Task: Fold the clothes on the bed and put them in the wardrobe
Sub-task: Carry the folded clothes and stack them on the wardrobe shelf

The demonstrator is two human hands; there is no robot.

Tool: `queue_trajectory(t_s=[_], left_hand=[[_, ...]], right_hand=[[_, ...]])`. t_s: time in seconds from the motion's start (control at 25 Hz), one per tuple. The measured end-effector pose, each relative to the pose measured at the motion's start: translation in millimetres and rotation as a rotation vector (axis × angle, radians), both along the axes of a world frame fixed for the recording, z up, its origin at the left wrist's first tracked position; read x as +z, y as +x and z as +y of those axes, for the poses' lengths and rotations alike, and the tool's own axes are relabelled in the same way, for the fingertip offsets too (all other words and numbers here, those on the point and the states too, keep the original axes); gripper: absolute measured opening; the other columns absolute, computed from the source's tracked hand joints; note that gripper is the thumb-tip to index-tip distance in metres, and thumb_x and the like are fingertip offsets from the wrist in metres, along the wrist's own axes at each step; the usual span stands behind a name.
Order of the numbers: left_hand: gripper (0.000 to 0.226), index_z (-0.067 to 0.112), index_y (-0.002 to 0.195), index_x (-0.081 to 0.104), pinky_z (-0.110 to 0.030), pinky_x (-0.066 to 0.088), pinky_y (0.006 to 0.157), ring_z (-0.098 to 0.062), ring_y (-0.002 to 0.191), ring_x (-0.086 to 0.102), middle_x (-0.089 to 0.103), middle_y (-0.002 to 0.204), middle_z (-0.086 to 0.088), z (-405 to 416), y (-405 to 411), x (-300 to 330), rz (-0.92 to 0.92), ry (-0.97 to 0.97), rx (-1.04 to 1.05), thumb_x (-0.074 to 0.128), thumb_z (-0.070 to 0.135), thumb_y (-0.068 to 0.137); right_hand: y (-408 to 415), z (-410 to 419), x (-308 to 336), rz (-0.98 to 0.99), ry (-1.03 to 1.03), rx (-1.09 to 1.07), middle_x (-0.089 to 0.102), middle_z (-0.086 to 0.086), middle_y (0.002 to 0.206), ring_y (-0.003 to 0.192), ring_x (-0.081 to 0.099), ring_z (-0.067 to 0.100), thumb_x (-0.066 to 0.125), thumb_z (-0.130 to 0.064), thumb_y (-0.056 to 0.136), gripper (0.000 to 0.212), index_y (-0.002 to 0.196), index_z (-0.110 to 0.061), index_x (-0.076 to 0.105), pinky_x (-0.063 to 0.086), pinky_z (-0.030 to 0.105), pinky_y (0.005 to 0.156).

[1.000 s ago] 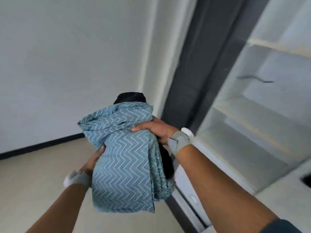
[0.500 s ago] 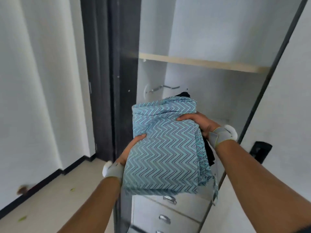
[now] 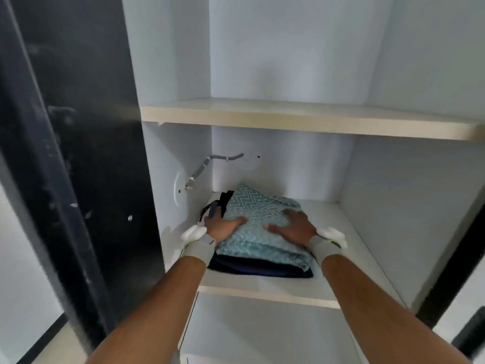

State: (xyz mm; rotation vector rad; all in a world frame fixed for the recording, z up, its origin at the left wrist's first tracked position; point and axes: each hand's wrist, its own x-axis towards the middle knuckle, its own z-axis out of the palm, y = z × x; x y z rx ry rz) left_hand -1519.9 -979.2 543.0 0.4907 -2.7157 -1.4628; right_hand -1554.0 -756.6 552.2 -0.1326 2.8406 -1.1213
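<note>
Where the white wardrobe (image 3: 288,61) stands open, a folded stack of clothes lies on its lower shelf (image 3: 341,282), toward the left side of the compartment. On top is a teal cloth with a zigzag pattern (image 3: 258,214); under it lies a dark navy garment (image 3: 259,267), whose front edge shows below the teal one and sits near the shelf's front lip. A bit of black fabric (image 3: 224,200) sticks out at the stack's back left corner.

Both hands rest on the stack. The left hand (image 3: 223,227) lies at the left edge of the teal cloth, thumb on top of it and fingers reaching along the side toward the black fabric; whether those fingers curl round anything I cannot tell. The right hand (image 3: 295,227) lies flat on top of the teal cloth, its fingers spread and pressing down. Each wrist wears a grey band with a white piece on it.

Above the stack, a pale wood-edged upper shelf (image 3: 301,119) spans the wardrobe. A grey cable (image 3: 207,164) runs across the back left corner to a round white plate on the side wall. A black door panel (image 3: 73,140) stands at the left.
</note>
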Motion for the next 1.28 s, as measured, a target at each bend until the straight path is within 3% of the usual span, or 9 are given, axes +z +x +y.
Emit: queue_trajectory(t_s=[0.08, 0.24, 0.44, 0.6, 0.68, 0.76, 0.84, 1.08, 1.28], left_hand=[[0.114, 0.026, 0.152, 0.016, -0.033, 0.035, 0.111, -0.026, 0.135, 0.040, 0.038, 0.151, -0.002, -5.0, -8.3, -11.4, -0.049, -0.049, -0.119, 0.069, 0.073, 0.063], [0.114, 0.026, 0.151, 0.019, -0.036, 0.037, 0.109, -0.030, 0.134, 0.038, 0.037, 0.150, -0.006, -7.0, -24.3, -20.7, -0.037, -0.150, -0.101, 0.061, 0.072, 0.055], [0.093, 0.039, 0.149, 0.011, -0.057, 0.031, 0.108, -0.039, 0.137, 0.030, 0.022, 0.155, -0.012, -17.2, -60.8, -9.1, -0.013, -0.465, 0.016, 0.060, 0.061, 0.073], [0.057, 0.039, 0.149, 0.020, -0.057, 0.021, 0.110, -0.031, 0.143, 0.021, 0.016, 0.159, -0.005, -10.2, -87.9, 0.2, 0.112, -0.722, -0.011, 0.041, 0.024, 0.098], [0.048, 0.030, 0.148, 0.030, -0.046, 0.017, 0.116, -0.026, 0.145, 0.020, 0.021, 0.159, -0.005, -14.7, -99.5, -2.0, 0.057, -0.626, -0.201, 0.030, 0.037, 0.101], [0.077, 0.031, 0.149, 0.028, -0.044, 0.008, 0.119, -0.024, 0.147, 0.012, 0.017, 0.160, -0.001, -25.5, -109.4, -11.2, -0.046, -0.550, -0.252, 0.020, 0.071, 0.084], [0.096, 0.042, 0.149, 0.020, -0.051, 0.008, 0.118, -0.028, 0.147, 0.005, 0.009, 0.161, 0.004, -28.5, -113.1, -21.0, -0.088, -0.598, -0.208, 0.016, 0.085, 0.064], [0.085, 0.050, 0.147, 0.017, -0.060, 0.014, 0.115, -0.033, 0.146, 0.004, 0.005, 0.161, 0.010, -26.4, -110.0, -30.4, -0.045, -0.619, -0.159, 0.023, 0.079, 0.068], [0.082, 0.048, 0.147, 0.020, -0.062, 0.014, 0.113, -0.032, 0.147, 0.003, 0.006, 0.161, 0.010, -23.2, -104.7, -28.3, -0.039, -0.616, -0.157, 0.026, 0.078, 0.071]], right_hand=[[-2.0, 8.6, -14.2, -0.042, 0.035, 0.049, 0.017, 0.006, 0.158, 0.141, 0.031, 0.030, 0.065, -0.086, 0.053, 0.108, 0.144, -0.037, 0.038, 0.028, 0.042, 0.116], [-15.8, 5.6, -27.6, -0.002, -0.068, 0.016, 0.016, 0.007, 0.159, 0.137, 0.039, 0.028, 0.073, -0.081, 0.049, 0.102, 0.139, -0.042, 0.045, 0.032, 0.038, 0.114], [-45.9, -35.2, -31.4, 0.071, -0.039, -0.074, 0.013, 0.008, 0.160, 0.138, 0.035, 0.037, 0.072, -0.076, 0.055, 0.095, 0.139, -0.040, 0.046, 0.032, 0.045, 0.114], [-71.3, -55.8, -31.5, 0.110, 0.092, -0.098, 0.009, 0.007, 0.161, 0.140, 0.024, 0.041, 0.068, -0.072, 0.066, 0.085, 0.141, -0.040, 0.042, 0.031, 0.049, 0.113], [-81.1, -60.4, -35.9, 0.140, 0.171, -0.090, -0.002, 0.004, 0.162, 0.145, 0.006, 0.039, 0.063, -0.072, 0.069, 0.079, 0.140, -0.043, 0.040, 0.025, 0.057, 0.112], [-87.9, -62.4, -40.4, 0.241, 0.262, -0.063, -0.015, 0.002, 0.161, 0.147, -0.011, 0.034, 0.058, -0.071, 0.073, 0.074, 0.140, -0.046, 0.037, 0.013, 0.067, 0.109], [-93.9, -61.5, -43.6, 0.268, 0.317, 0.007, -0.014, -0.001, 0.162, 0.147, -0.013, 0.031, 0.054, -0.070, 0.078, 0.072, 0.143, -0.047, 0.033, 0.008, 0.069, 0.108], [-104.4, -56.1, -44.6, 0.112, 0.306, 0.075, 0.000, -0.007, 0.162, 0.148, -0.002, 0.032, 0.045, -0.074, 0.080, 0.073, 0.146, -0.049, 0.027, 0.017, 0.059, 0.114], [-89.6, -59.2, -40.2, 0.144, 0.398, 0.039, -0.003, -0.004, 0.163, 0.147, -0.004, 0.033, 0.037, -0.070, 0.086, 0.068, 0.148, -0.045, 0.023, 0.008, 0.068, 0.110]])
